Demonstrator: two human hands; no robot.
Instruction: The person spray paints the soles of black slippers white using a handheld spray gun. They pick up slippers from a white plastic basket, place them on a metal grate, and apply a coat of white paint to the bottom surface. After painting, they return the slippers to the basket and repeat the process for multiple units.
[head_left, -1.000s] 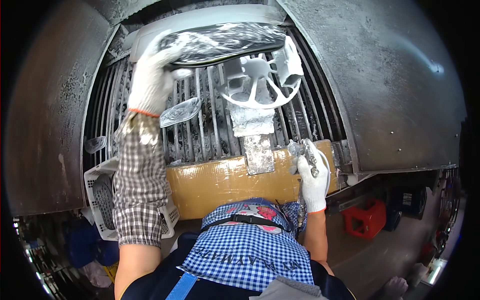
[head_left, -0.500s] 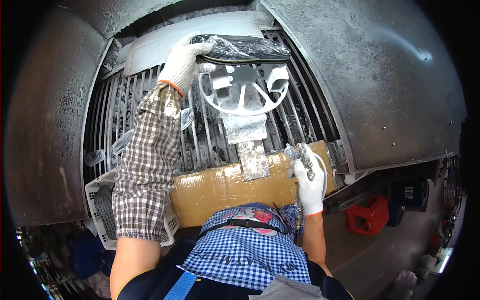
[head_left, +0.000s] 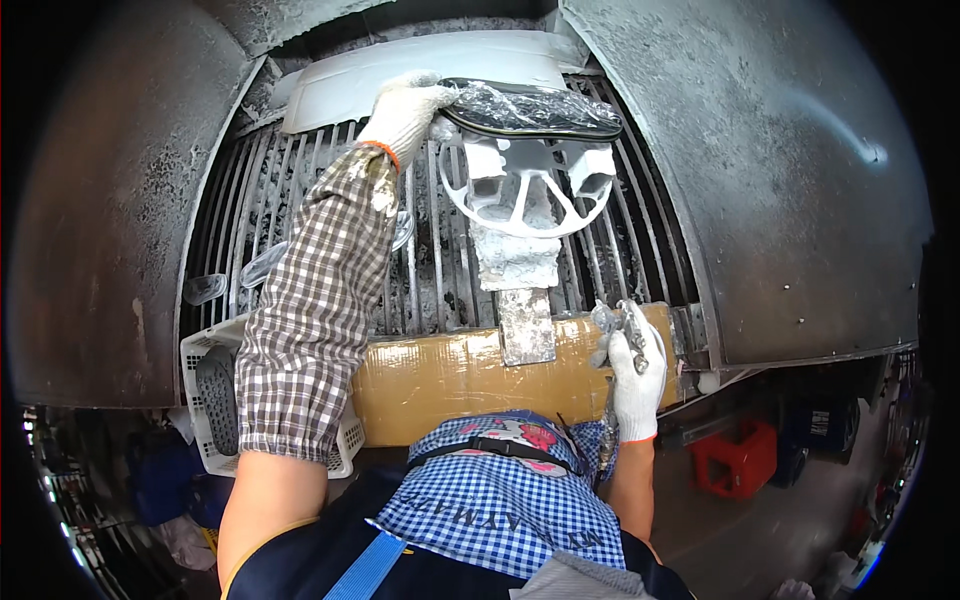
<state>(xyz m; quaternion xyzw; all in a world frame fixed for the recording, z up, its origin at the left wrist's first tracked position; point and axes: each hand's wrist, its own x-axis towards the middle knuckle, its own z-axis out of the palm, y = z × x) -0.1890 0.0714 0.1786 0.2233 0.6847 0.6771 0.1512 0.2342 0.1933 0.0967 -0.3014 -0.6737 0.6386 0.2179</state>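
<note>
Gripping the plastic-wrapped black sole [head_left: 535, 108] by its end, left hand [head_left: 405, 108] is closing firmly; it looks light, slippery; right hand [head_left: 632, 362] is clutching a metal tool [head_left: 622, 330].

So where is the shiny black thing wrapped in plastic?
In the head view the plastic-wrapped black piece sits at the top centre, on the white wheel-shaped holder above the metal bars, with the left hand gripping its left end.

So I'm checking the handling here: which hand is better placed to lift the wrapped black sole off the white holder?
Left. The left hand already touches the end of the wrapped black sole on the white holder. The right hand is low by the cardboard, holding a spray gun.
</note>
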